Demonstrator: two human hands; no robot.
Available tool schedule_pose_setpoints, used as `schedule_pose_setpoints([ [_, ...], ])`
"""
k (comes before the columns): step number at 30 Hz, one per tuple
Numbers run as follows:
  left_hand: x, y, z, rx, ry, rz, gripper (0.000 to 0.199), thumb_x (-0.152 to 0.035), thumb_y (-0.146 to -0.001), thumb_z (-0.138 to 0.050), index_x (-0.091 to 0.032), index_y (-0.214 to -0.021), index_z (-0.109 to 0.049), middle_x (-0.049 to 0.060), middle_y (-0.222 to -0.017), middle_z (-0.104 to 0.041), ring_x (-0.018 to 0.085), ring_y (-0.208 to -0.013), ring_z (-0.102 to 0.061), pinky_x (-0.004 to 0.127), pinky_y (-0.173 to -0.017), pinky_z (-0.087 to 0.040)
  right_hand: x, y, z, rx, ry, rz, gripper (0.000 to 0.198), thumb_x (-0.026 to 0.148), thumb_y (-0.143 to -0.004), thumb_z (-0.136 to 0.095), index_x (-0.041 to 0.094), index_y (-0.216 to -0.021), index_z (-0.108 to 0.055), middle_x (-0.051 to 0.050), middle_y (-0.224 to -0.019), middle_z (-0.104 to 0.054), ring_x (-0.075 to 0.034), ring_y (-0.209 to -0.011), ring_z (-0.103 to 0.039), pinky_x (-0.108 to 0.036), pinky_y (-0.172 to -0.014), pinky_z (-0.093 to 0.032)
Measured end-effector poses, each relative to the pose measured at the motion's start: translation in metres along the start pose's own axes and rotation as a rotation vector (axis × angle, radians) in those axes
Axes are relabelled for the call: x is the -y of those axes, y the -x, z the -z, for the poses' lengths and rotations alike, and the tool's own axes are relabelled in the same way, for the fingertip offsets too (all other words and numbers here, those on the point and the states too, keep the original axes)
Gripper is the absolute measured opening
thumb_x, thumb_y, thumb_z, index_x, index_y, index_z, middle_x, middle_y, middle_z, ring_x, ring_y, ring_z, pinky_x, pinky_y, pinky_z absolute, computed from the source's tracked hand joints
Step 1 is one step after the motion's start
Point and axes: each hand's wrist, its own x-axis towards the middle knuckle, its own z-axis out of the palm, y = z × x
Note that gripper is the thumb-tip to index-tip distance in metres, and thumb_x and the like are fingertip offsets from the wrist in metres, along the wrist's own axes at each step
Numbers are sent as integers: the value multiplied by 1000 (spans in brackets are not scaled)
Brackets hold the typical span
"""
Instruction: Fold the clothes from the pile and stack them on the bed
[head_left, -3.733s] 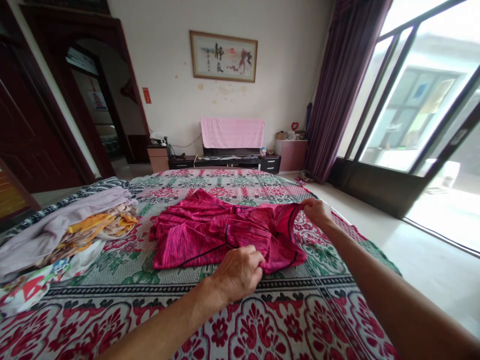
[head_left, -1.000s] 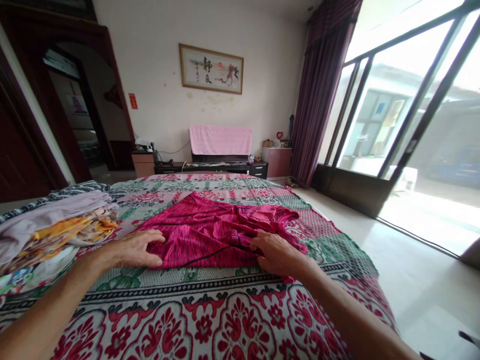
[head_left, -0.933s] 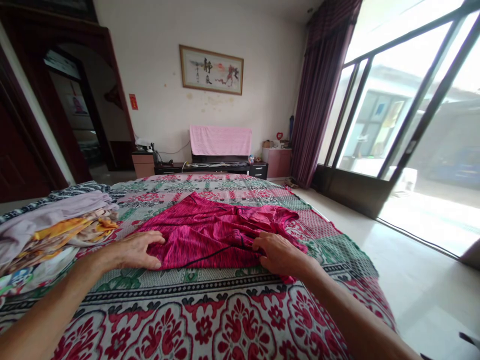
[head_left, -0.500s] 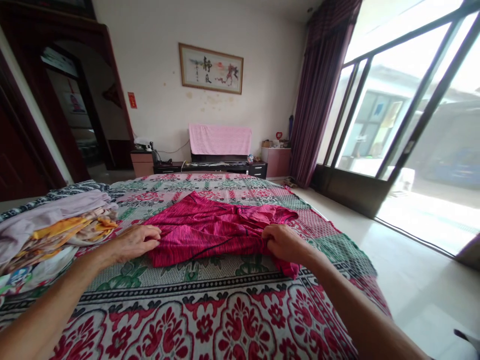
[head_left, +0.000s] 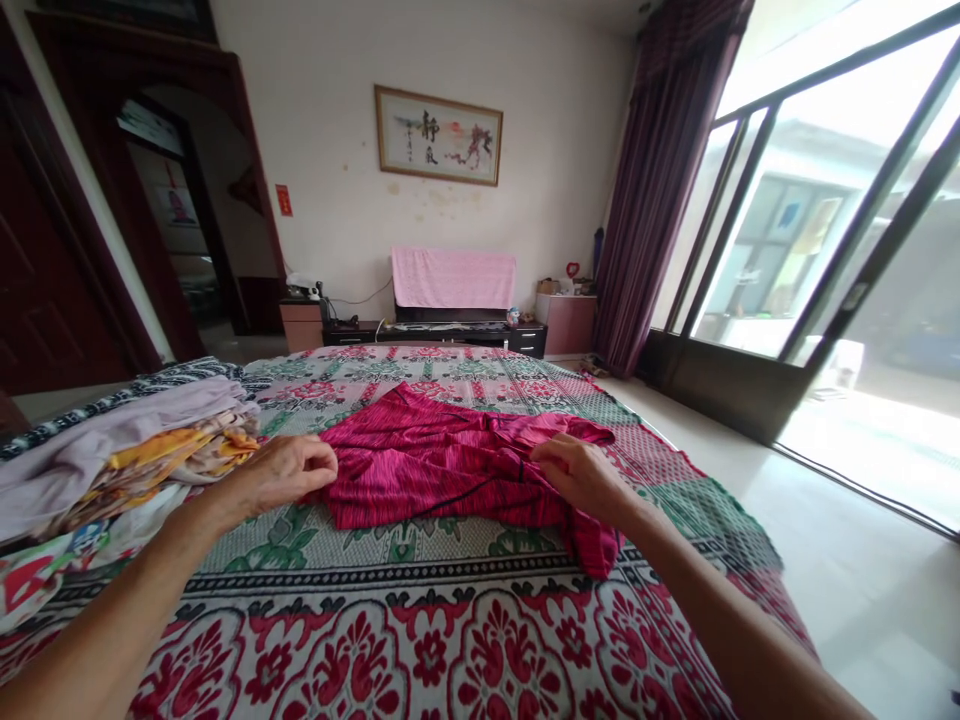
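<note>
A bright pink shirt (head_left: pixel 442 470) with dark streaks and dark seams lies spread and wrinkled on the patterned bed cover (head_left: pixel 405 590). At the shirt's left edge, my left hand (head_left: pixel 296 470) is closed, its fingertips pinching the cloth's border. My right hand (head_left: pixel 577 475) is closed too, thumb and fingers together on the cloth at the right side. A narrow part of the shirt, like a sleeve, hangs toward me below the right hand. The right fingertips are partly hidden by the hand itself.
Left of the shirt lies a pile of clothes (head_left: pixel 165 440), pale lilac, yellow-brown and white. Beyond the bed's far edge stands a low black cabinet (head_left: pixel 352 335) with a pink cloth (head_left: pixel 454 278) above it. Glass doors (head_left: pixel 765 250) are on the right.
The view has turned slightly left, so everything sits further right. The shirt's right lower part hangs a little closer to me. Both hands stay at the shirt's sides, the right one with its fingers shifted slightly.
</note>
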Motion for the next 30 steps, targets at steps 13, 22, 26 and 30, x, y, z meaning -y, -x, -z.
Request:
schedule_pose_setpoints([
  [13, 3, 9, 4, 183, -107, 89, 23, -27, -68, -53, -24, -75, -74, 0, -74, -69, 16, -70, -59, 24, -61, -36, 2, 1, 13, 388, 279, -79, 21, 26, -81, -53, 18, -91, -70, -7, -85, -65, -17, -76, -55, -27, -65, -36],
  [22, 2, 10, -8, 271, -82, 181, 26, -43, -65, -59, -19, -56, -64, -1, -52, -51, 13, -52, -44, 25, -50, -23, -6, 4, 7, 593, 287, -171, 10, 21, -71, -57, 16, -63, -62, 3, -52, -47, -7, -50, -35, -26, -50, -18],
  [26, -5, 6, -23, 127, -148, 204, 21, -35, -67, -53, -19, -57, -62, 1, -57, -55, 14, -57, -48, 26, -51, -23, -6, 2, 9, 547, 258, -177, 9, 18, -70, -56, 16, -63, -60, 2, -55, -51, -8, -51, -37, -25, -51, -19],
  [30, -2, 8, -17, 124, -99, 224, 13, -27, -62, -51, -19, -55, -59, 1, -59, -56, 16, -59, -50, 25, -52, -28, -6, 4, 6, 445, 231, -202, 10, 14, -69, -52, 18, -69, -62, 0, -62, -57, -10, -55, -43, -25, -52, -21],
])
